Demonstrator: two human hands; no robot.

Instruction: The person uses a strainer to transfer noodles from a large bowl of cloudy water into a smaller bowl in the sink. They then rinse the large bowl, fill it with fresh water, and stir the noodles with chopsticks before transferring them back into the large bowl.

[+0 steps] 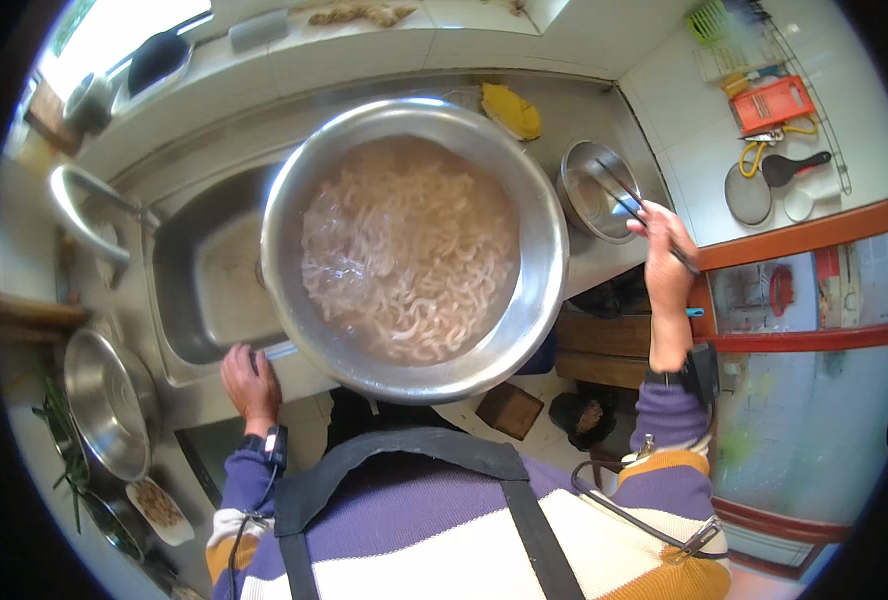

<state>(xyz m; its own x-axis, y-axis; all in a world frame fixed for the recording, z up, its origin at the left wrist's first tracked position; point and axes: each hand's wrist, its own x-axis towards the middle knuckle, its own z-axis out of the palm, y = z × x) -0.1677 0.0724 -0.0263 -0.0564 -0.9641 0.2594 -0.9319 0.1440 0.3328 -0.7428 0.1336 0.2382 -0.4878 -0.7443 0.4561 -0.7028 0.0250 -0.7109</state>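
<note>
A large stainless steel basin sits before me on the counter, overlapping the sink's right side. Pale curly strips fill its cloudy brownish liquid; what they are made of I cannot tell. My right hand grips a pair of dark chopsticks. Their tips reach over a smaller steel bowl to the right of the basin. On the front rim of the sink rests my left hand, fingers slightly apart and nothing visible in them.
A curved faucet rises at the left. Another steel basin, green leaves and a white dish of food pieces stand lower left. A yellow cloth-like item lies behind the basin. Utensils, including scissors, hang on the right wall.
</note>
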